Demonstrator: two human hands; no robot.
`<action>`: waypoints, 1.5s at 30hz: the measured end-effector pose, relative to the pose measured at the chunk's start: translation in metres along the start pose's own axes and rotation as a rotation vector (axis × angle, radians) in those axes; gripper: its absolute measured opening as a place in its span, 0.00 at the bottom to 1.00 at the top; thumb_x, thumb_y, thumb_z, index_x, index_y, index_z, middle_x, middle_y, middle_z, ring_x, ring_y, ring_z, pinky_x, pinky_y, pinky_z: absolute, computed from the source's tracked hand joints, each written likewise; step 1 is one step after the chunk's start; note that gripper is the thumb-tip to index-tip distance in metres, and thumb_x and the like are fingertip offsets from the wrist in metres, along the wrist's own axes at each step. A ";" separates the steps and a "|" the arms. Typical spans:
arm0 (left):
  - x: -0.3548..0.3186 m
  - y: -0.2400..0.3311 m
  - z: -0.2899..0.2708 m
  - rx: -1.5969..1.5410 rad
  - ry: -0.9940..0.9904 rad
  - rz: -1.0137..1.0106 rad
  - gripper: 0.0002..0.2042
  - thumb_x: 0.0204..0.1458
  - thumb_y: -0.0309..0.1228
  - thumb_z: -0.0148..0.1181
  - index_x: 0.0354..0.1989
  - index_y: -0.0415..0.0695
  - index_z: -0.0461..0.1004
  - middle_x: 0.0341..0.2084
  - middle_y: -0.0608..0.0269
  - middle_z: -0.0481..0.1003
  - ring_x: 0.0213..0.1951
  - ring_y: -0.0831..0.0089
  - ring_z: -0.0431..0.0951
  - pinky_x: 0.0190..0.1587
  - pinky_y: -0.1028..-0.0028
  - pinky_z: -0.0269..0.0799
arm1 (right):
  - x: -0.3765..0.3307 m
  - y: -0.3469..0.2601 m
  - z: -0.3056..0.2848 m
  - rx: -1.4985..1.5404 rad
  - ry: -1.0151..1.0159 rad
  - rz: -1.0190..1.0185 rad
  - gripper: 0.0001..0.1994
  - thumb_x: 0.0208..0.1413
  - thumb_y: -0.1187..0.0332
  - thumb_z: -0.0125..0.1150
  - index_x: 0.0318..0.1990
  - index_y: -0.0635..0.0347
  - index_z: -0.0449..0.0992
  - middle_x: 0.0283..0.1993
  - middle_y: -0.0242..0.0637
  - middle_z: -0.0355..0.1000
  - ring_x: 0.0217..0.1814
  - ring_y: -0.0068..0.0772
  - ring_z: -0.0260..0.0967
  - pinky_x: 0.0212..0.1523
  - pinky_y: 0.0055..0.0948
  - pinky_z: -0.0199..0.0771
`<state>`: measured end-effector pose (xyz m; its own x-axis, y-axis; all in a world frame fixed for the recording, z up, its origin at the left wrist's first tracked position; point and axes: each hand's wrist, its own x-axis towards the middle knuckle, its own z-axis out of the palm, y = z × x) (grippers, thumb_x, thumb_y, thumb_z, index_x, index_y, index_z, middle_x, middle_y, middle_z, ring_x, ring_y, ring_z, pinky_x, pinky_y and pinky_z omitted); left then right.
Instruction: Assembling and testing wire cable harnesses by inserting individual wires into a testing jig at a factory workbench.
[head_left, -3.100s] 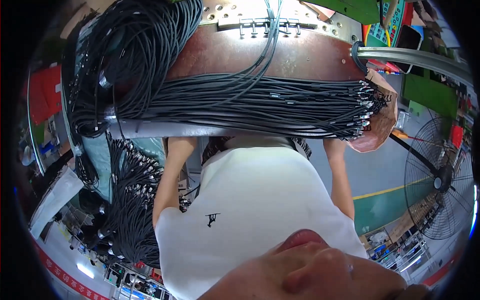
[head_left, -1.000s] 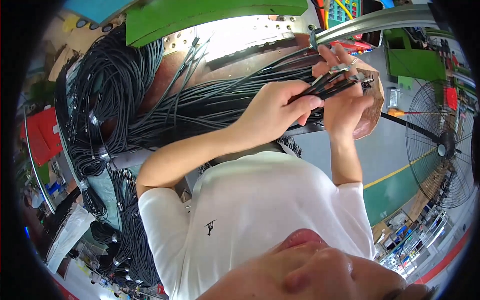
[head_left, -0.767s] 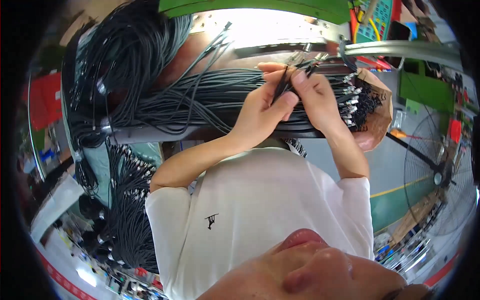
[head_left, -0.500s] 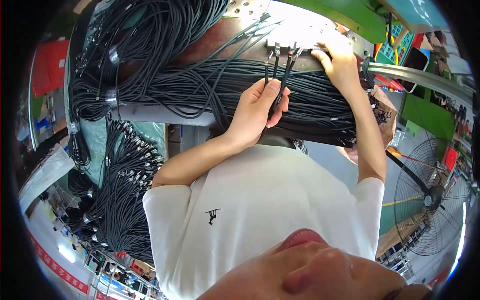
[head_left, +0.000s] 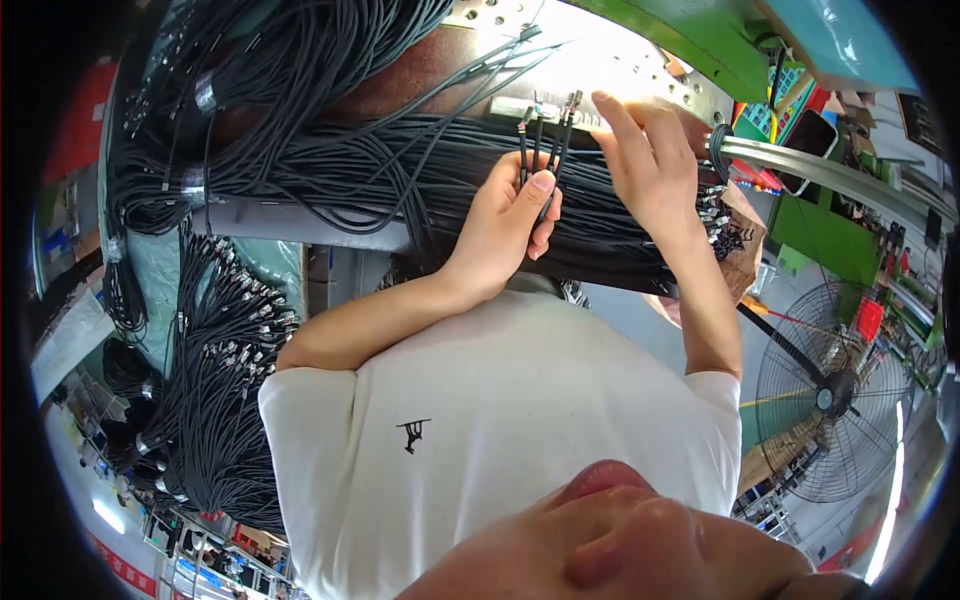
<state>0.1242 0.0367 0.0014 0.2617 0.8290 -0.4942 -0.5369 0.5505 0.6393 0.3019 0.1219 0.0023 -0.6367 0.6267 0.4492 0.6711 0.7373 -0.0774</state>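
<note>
My left hand [head_left: 510,215] is closed around several black cables [head_left: 566,130], whose metal-tipped ends stick up past the thumb and fan slightly apart. To the right of these tips, my right hand [head_left: 655,165] hovers with its fingers apart and no object visible in it. A thick bundle of black cables [head_left: 350,165] lies across the bench under and behind both hands. Just behind the held tips is a small pale metal block [head_left: 510,107], partly washed out by bright light.
A large coil of black cables [head_left: 330,50] sits at the far left. More cables with silver connectors [head_left: 250,320] hang at the left. A perforated metal plate [head_left: 680,90] lies at the back. Right of me are a metal rail [head_left: 800,155] and a caged fan [head_left: 825,400].
My right hand has drawn back from the metal block toward me, and its fingers have spread. My left hand keeps its hold on the cables. The whole view has shifted slightly.
</note>
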 end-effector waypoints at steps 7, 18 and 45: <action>-0.006 0.004 -0.015 0.042 -0.046 0.198 0.09 0.64 0.32 0.45 0.43 0.38 0.68 0.29 0.64 0.72 0.29 0.80 0.72 0.33 0.80 0.70 | 0.008 -0.006 0.010 0.031 0.005 -0.024 0.09 0.43 0.75 0.62 0.34 0.58 0.71 0.36 0.34 0.73 0.33 0.34 0.72 0.31 0.29 0.73; -0.013 0.027 -0.014 0.007 -0.080 -0.011 0.14 0.64 0.37 0.45 0.43 0.38 0.70 0.23 0.62 0.72 0.22 0.79 0.70 0.27 0.80 0.68 | 0.011 -0.033 0.030 0.620 0.009 0.493 0.05 0.49 0.78 0.61 0.33 0.63 0.73 0.35 0.38 0.77 0.33 0.40 0.73 0.33 0.31 0.72; -0.010 0.021 -0.019 -0.008 -0.119 -0.007 0.14 0.63 0.38 0.47 0.42 0.39 0.72 0.23 0.63 0.73 0.23 0.79 0.70 0.27 0.80 0.69 | 0.007 -0.036 0.034 0.483 0.038 0.443 0.06 0.49 0.79 0.62 0.32 0.64 0.71 0.39 0.41 0.74 0.36 0.39 0.73 0.35 0.30 0.73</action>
<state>0.0950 0.0386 0.0085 0.3588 0.8309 -0.4252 -0.5405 0.5563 0.6311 0.2603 0.1084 -0.0215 -0.3196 0.8944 0.3130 0.6153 0.4471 -0.6492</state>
